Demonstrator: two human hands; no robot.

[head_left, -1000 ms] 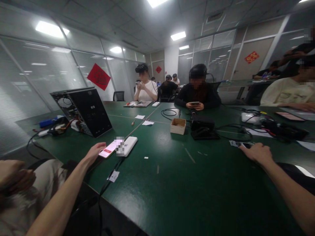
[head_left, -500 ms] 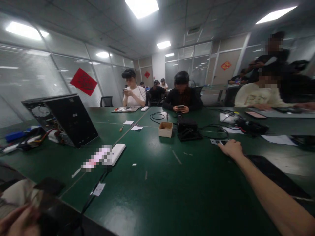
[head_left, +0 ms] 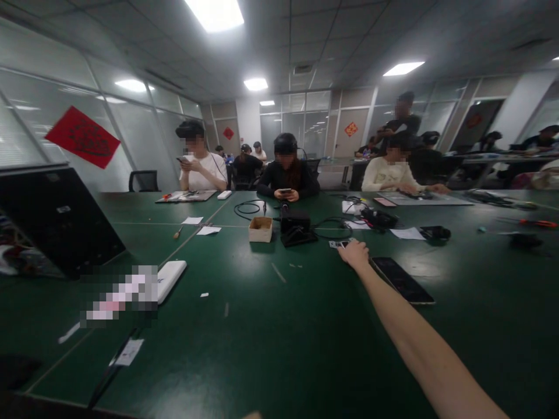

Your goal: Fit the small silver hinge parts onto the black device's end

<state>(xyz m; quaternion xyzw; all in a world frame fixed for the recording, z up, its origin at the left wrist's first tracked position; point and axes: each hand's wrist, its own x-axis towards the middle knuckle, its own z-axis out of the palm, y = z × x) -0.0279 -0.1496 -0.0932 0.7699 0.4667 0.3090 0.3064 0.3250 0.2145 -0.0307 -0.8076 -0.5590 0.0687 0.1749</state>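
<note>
My right hand (head_left: 356,254) reaches far out over the green table (head_left: 279,337), back of the hand up. Its fingers are curled onto a small silvery part (head_left: 338,244) lying flat on the table. A dark phone (head_left: 404,279) lies face up just right of my forearm. My left hand is out of view.
A small wooden box (head_left: 261,228) and a black device (head_left: 297,228) with cables stand beyond the hand. At the left are a white power bank (head_left: 171,278), a lit phone (head_left: 120,297) and an open black computer case (head_left: 56,218). Several seated people look at phones across the table.
The view has swung to the right. My left hand left the lit phone and dropped out of sight. My right hand has stayed on the small silvery part.
</note>
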